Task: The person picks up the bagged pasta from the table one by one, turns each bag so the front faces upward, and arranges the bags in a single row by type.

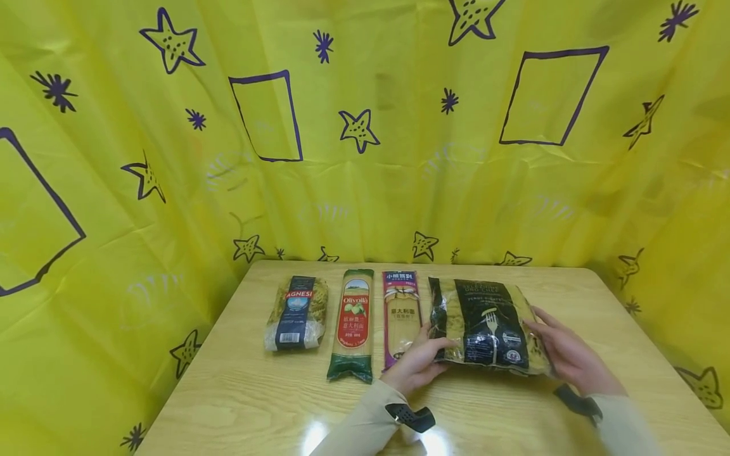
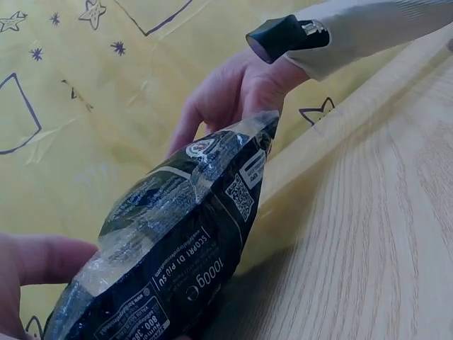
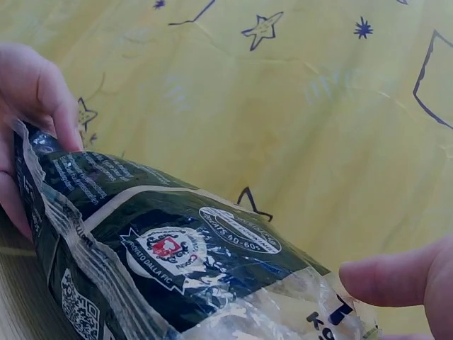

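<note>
A large bag of penne pasta (image 1: 492, 326), dark in the middle with clear sides and a fork picture, is held between both hands at the right of the row. My left hand (image 1: 418, 362) grips its lower left corner, thumb over the front. On the opposite side my right hand (image 1: 573, 354) grips the right edge. In the left wrist view the bag's dark underside (image 2: 205, 269) faces the camera, tilted over the table. The right wrist view has the thumb (image 3: 386, 280) pressed on the clear plastic; the fingers behind are mostly hidden.
Left of the bag lie a purple-edged spaghetti pack (image 1: 402, 316), partly behind my left hand, a red and green Olivoilà spaghetti pack (image 1: 353, 323), and an Agnesi pasta bag (image 1: 296, 313). All lie on a wooden table (image 1: 239, 392). A yellow curtain (image 1: 365, 196) hangs around its back and sides.
</note>
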Demonstrator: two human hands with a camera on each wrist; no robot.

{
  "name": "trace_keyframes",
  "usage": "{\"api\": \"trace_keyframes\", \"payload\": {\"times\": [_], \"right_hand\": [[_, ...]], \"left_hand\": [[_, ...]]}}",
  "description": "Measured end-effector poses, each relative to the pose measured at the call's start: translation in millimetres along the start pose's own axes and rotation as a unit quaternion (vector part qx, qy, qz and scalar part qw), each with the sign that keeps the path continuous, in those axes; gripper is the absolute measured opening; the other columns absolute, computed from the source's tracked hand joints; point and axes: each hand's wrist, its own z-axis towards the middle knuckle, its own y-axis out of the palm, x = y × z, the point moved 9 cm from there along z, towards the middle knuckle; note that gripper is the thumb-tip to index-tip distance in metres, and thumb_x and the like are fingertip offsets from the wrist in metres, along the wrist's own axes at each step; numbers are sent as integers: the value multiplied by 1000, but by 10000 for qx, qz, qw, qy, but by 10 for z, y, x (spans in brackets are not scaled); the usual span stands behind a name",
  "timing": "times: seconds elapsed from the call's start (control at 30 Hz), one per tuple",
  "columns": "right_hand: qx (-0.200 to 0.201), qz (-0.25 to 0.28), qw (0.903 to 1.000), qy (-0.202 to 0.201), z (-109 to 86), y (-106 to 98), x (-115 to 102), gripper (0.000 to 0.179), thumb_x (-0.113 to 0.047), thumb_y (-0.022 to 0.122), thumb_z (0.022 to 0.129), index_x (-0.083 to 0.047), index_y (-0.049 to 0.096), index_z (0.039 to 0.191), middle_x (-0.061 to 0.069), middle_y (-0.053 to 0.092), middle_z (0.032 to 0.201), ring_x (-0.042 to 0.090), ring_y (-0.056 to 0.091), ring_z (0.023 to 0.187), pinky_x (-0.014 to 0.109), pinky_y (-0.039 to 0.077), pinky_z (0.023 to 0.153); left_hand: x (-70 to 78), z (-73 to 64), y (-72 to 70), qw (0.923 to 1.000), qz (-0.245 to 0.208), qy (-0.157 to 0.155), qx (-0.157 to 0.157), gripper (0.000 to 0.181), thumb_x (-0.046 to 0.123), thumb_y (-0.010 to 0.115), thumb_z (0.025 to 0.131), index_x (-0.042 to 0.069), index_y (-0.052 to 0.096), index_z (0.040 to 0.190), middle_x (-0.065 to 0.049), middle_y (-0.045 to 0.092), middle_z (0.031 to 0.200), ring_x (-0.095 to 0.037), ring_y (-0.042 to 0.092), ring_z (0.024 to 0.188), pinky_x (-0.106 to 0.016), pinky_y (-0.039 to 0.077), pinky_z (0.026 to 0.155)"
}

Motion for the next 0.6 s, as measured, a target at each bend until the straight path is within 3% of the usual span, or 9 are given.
{"api": "trace_keyframes", "payload": {"times": [0.17,0.27,0.3,0.37,0.43,0.53,0.57,0.6], "right_hand": [[187,-198,9996,-25,35,-36,-23,87,-21,48,110,-25,-21,162,-12,71,103,9,71,92,28,62,84],[295,-403,9987,-109,63,-77,-43,88,-22,50,109,-23,-20,163,-13,70,105,7,71,92,27,62,85],[354,-541,9978,-163,70,-97,-54,88,-22,50,109,-21,-18,164,-13,69,109,6,70,92,26,61,85],[381,-919,9945,-326,81,-122,-83,87,-23,51,109,-15,-16,164,6,62,139,-3,66,94,19,58,87],[462,-1208,9907,-416,89,-148,-97,87,-24,52,108,-12,-13,164,7,51,149,-5,63,95,17,57,87],[492,-1401,9876,-502,103,-170,-106,87,-24,53,108,-9,-12,164,2,51,148,-6,62,95,16,56,87],[534,-1367,9880,-489,107,-179,-102,87,-24,54,108,-10,-11,164,-7,55,136,-3,64,95,18,57,88],[546,-1363,9879,-492,113,-186,-100,87,-23,54,108,-10,-10,165,-6,55,135,-3,64,95,18,57,87]], "left_hand": [[19,20,-18,9990,349,116,251,96,-9,62,87,5,8,165,-33,35,158,-46,44,143,-63,30,124],[37,39,-21,9975,552,243,361,97,-10,64,85,3,11,165,-30,43,155,-42,51,138,-57,38,121],[39,53,-17,9974,564,279,356,96,-11,64,85,3,12,165,-27,48,152,-39,55,133,-53,43,119],[41,68,-11,9973,556,317,362,96,-12,64,84,3,14,164,-24,52,149,-34,60,128,-47,49,114],[43,81,-10,9970,566,348,390,95,-13,64,84,3,15,164,-24,53,148,-33,61,127,-46,51,112],[47,99,-12,9963,625,356,480,96,-13,65,83,3,16,164,-25,51,150,-37,58,132,-50,47,115],[49,102,-12,9959,661,361,511,96,-13,65,83,2,16,164,-25,49,152,-38,56,134,-53,45,117],[50,108,-11,9956,689,349,535,96,-12,66,83,2,16,164,-25,48,152,-39,55,135,-54,44,117]]}}
